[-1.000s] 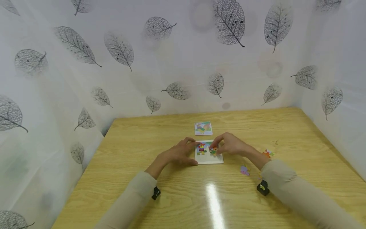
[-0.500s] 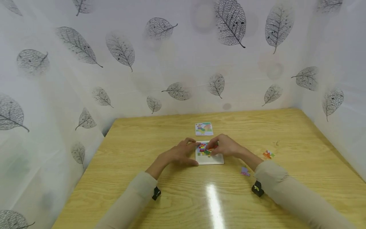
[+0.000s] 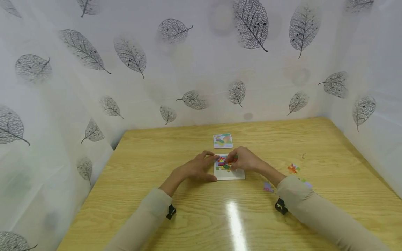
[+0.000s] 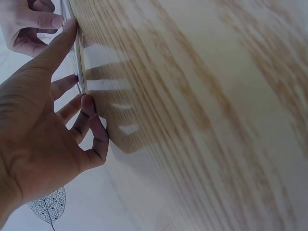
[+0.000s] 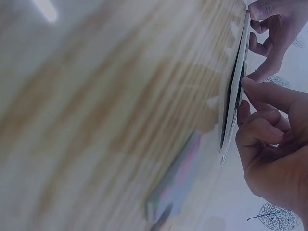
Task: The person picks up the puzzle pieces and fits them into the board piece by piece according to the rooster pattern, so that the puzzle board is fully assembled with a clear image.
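Observation:
A white-framed jigsaw board (image 3: 230, 176) lies flat on the table, with a rooster-head puzzle piece (image 3: 221, 161) in its far left part. My left hand (image 3: 198, 169) rests along the board's left side, thumb at the near corner and index finger at the far one. In the left wrist view, the straight thumb (image 4: 57, 45) touches the board's edge. My right hand (image 3: 248, 161) pinches a colourful puzzle piece (image 3: 226, 167) down against the board, right beside the rooster head. Its fingers cover most of that piece.
Beyond the board lies a square picture card (image 3: 223, 141). To the right are an orange puzzle piece (image 3: 293, 168), a purple one (image 3: 268, 187) and a green-and-purple one (image 3: 306, 183) by the sleeve. A leaf-printed curtain (image 3: 201, 69) surrounds the wooden table (image 3: 150, 146).
My right hand has moved left across the board with the puzzle piece, up against the rooster-head piece, and stayed there since half a second ago. My left hand has stayed in place.

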Motion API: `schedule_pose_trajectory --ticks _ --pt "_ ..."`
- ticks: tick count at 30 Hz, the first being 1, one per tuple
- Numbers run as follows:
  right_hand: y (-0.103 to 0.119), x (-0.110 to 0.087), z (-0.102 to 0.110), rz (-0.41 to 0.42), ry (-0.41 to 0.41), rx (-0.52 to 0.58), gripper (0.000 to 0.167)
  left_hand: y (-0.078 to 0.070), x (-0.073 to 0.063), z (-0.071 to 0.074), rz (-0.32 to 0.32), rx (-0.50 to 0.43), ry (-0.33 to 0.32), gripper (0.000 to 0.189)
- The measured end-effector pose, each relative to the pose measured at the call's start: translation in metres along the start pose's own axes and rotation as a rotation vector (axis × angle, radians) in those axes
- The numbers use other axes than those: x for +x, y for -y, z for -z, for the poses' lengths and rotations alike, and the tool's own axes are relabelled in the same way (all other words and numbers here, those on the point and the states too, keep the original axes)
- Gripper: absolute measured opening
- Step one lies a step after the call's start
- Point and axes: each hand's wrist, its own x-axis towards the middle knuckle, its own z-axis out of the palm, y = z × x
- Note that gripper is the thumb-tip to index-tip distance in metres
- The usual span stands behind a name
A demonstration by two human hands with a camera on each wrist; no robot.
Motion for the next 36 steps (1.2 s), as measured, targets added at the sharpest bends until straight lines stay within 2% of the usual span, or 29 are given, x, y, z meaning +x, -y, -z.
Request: schedule_pose_trajectory --ticks 14,21,28,36 --pt "0.002 -0.003 -0.001 -0.025 0.003 0.009 0.024 0.002 0.001 -0.003 0.009 0.026 0.003 0.087" --pt "0.001 -0.010 0.005 -0.020 0.035 0.007 0.023 0.000 0.001 0.000 0.009 0.017 0.005 0.087" --pt "-0.007 -0.019 0.016 -0.074 0.117 0.199 0.024 0.000 -0.001 0.000 0.002 0.017 -0.003 0.086" --pt "-0.022 -0.039 0.034 -0.123 0.090 0.243 0.030 0.001 -0.001 -0.001 0.005 0.013 -0.005 0.087"
